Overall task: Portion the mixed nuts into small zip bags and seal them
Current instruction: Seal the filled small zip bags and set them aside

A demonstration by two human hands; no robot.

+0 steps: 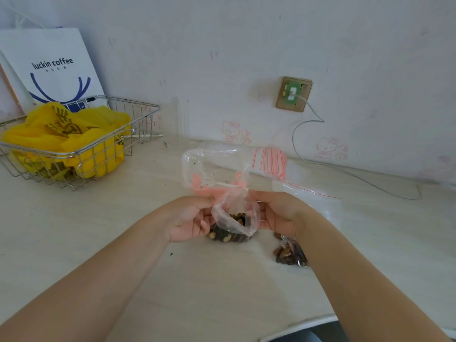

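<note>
Both hands work over the middle of the pale table [222, 280], above its surface. The left hand [190, 219] pinches the left side of the mouth of a small zip bag [235, 215], fingers curled round the film; the right hand [280, 213] pinches the opposite side in the same manner. The mouth of the bag stands open between the two hands, and mixed nuts [238, 219] fill its lower part. The bottom of the bag is at or just above the table; contact cannot be confirmed. Directly behind this bag, a larger clear bag with pink print [209, 166] stands slack with a wide-open mouth. A stack of unused zip bags with red seal strips [270, 161] lies toward the rear edge, right of the larger bag, and further flat clear bags [313, 201] lie just behind the right hand. A filled nut bag [290, 251] lies on the table beside the right forearm. At the rear left corner, a wire basket [138, 112] holds yellow bags [71, 139], with a white coffee-shop paper bag [49, 62] leaning against the wall behind it. A wall socket [293, 93] with a cable plugged in is mounted above the rear edge.
</note>
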